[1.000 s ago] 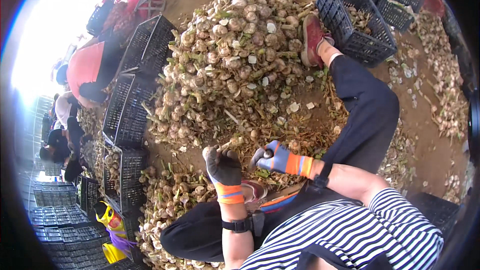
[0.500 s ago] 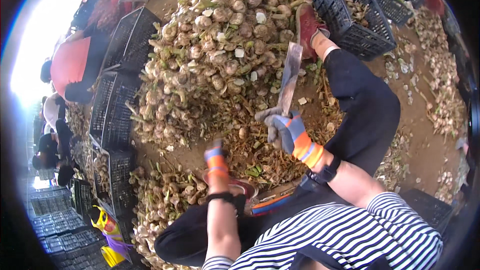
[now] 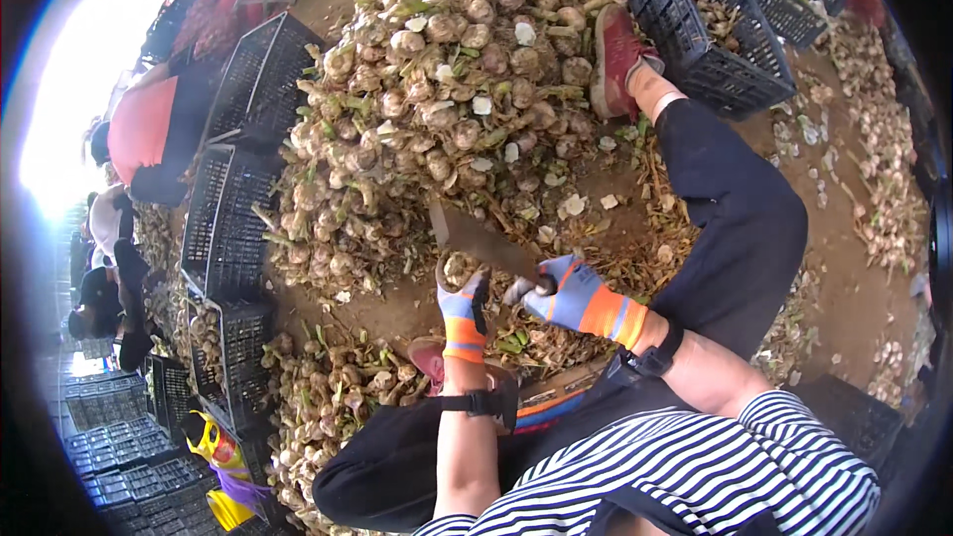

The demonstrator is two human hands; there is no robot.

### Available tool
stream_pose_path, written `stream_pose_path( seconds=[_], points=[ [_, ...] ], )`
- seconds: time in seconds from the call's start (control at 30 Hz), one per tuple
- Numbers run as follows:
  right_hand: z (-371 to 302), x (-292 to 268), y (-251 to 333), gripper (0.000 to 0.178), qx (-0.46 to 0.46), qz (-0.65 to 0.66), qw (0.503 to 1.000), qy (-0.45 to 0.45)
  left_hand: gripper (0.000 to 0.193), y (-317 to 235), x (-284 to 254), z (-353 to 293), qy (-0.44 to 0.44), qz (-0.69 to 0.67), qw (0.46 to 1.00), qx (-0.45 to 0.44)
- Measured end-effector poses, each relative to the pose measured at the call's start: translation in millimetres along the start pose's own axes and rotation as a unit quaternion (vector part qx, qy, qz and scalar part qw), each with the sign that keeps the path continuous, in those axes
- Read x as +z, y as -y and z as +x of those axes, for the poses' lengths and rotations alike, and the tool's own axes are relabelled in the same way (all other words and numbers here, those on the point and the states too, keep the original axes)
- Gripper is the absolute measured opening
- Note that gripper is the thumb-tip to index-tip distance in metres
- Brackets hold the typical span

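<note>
The left hand (image 3: pixel 463 304) grips a garlic bulb (image 3: pixel 458 269) at nine o'clock from the right hand (image 3: pixel 558 295), which clasps a knife (image 3: pixel 481 241) pointing toward ten; best hold the bulb firmly, below the cutting edge.

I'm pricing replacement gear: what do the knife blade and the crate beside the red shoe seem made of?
Knife blade: probably steel, dull, judging by its thin, flat, gray-brown face.
Crate: likely molded plastic, dark and fairly matte, judging by its regular lattice of openings; exact plastic unclear.
</note>
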State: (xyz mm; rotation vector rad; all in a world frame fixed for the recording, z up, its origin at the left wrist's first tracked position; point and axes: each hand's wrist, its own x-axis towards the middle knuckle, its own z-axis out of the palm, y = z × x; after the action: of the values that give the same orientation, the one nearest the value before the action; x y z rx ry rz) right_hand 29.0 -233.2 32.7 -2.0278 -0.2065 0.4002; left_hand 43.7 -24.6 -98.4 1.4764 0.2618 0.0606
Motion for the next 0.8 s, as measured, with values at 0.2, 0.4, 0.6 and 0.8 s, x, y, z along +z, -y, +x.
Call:
stream_pose_path(
  seconds=[0.2,0.4,0.6,0.8],
  points=[
    [-13,2,48,0.034,-0.029,-0.293,0.930,0.220,0.028,14,-33,-14,-0.071,-0.187,0.976,-0.092],
    [-18,-5,66,0.028,-0.040,-0.325,0.916,0.232,0.025,-20,-31,-35,0.020,-0.089,0.995,-0.030],
    [-19,1,48,0.040,-0.052,-0.316,0.918,0.233,0.024,-32,-15,-42,0.040,-0.230,0.964,-0.124],
    [-17,2,46,0.045,-0.026,-0.326,0.915,0.236,0.033,-58,-4,-68,-0.009,0.009,1.000,0.014]
  ],
)
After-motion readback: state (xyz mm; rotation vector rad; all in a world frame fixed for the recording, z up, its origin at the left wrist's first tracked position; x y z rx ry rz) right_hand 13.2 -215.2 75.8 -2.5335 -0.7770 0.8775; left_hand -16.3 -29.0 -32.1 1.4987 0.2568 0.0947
